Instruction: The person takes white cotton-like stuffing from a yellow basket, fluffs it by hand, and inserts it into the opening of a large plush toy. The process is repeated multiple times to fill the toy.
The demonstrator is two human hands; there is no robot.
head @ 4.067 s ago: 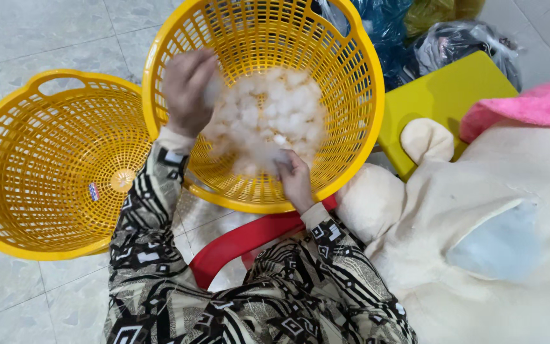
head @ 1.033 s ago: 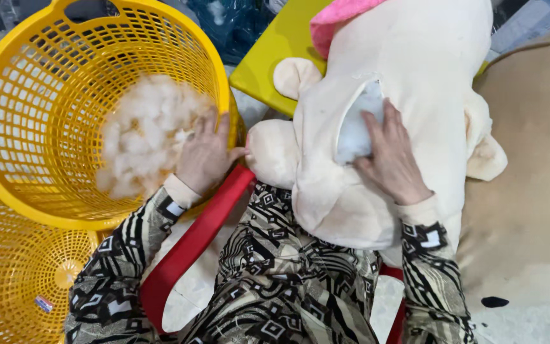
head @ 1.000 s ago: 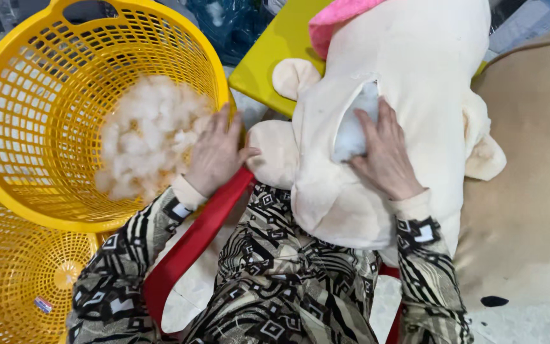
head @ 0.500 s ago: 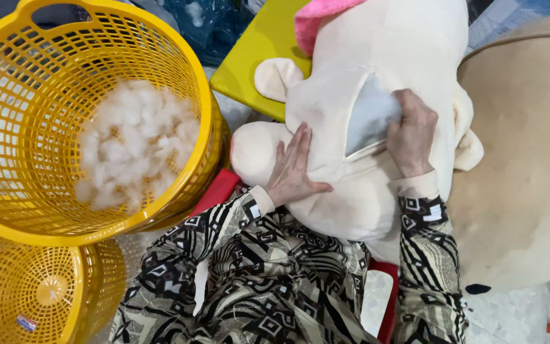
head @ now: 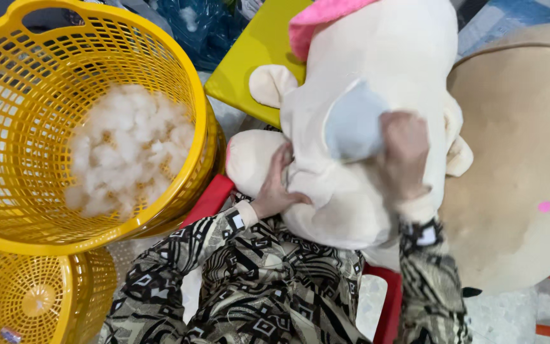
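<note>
Both hands have left the yellow basket (head: 179, 83) of white stuffing (head: 128, 146) and now grip the cream plush toy (head: 364, 191) on the lap. Left hand (head: 275, 191) fingers clamp its lower fold; right hand (head: 405, 153), blurred, presses beside the pale opening (head: 351, 124), its grasp unclear. Judging by the limp body and the stuffing left in the basket, filling is only partly done.

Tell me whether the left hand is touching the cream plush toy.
Touching. The head view shows the left hand pressed against the plush toy, its fingers tucked into the fabric.

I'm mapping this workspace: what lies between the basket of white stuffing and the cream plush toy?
In the head view, only the red seat edge and the toy's rounded limb separate the basket from the cream plush toy.
</note>
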